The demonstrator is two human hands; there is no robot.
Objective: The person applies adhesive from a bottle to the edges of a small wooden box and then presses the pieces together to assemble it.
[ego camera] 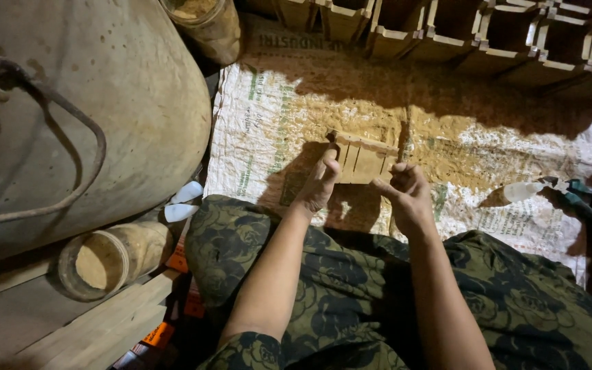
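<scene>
A small wooden slatted piece (pixel 361 159) lies on a dusty woven sack (pixel 275 116) spread on the floor. My left hand (pixel 320 181) reaches to its left end, fingertips touching the corner. My right hand (pixel 405 192) is at its right end, fingers curled around a thin stick or tool that I cannot make out clearly. Sawdust covers the sack around the piece. My knees in dark floral cloth frame the bottom of the view.
A large round drum (pixel 83 103) with a hose fills the left. A jar of sawdust (pixel 107 259) lies on its side beside planks; another jar (pixel 207 24) stands above. Small wooden crates (pixel 488 38) line the top. Pliers (pixel 570 192) and a white bottle (pixel 522 190) lie at right.
</scene>
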